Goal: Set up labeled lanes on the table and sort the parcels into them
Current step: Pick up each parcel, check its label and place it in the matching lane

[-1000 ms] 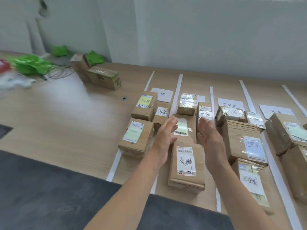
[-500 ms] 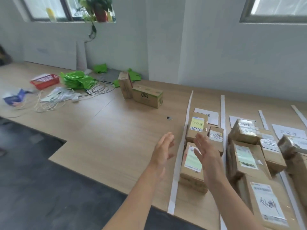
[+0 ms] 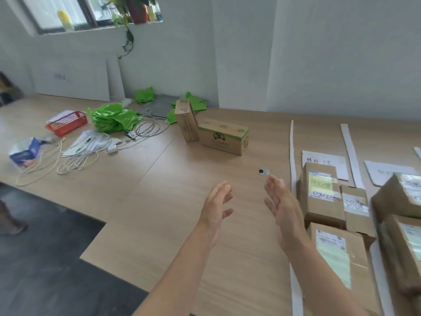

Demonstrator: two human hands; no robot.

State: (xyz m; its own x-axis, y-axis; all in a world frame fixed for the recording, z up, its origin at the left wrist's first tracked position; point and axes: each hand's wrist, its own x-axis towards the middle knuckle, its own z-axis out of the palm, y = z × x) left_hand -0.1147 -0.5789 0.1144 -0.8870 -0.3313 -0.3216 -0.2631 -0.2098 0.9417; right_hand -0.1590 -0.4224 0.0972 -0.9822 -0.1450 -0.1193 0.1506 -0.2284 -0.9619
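Observation:
My left hand (image 3: 216,205) and my right hand (image 3: 282,207) hover open over bare wood, palms facing each other, holding nothing. To their right, brown cardboard parcels lie in lanes marked by white paper strips (image 3: 292,160). The nearest lane holds a parcel with a yellow label (image 3: 320,192), a smaller one (image 3: 354,209) beside it and one with a green label (image 3: 335,254) in front. A white lane label sheet (image 3: 325,160) lies behind them. Further ahead, apart from the lanes, stand two cardboard boxes: an upright one (image 3: 185,120) and a printed one (image 3: 223,136).
The wooden table (image 3: 159,179) has a notch in its near edge at left, over dark floor. At the far left lie green bags (image 3: 112,118), a red basket (image 3: 66,120), white cables (image 3: 75,153) and a blue packet (image 3: 24,151). A small round disc (image 3: 263,171) lies by the strip.
The view has swung left, away from the sorted lanes toward the table's left end. Both hands left the parcels and now hover empty over bare wood.

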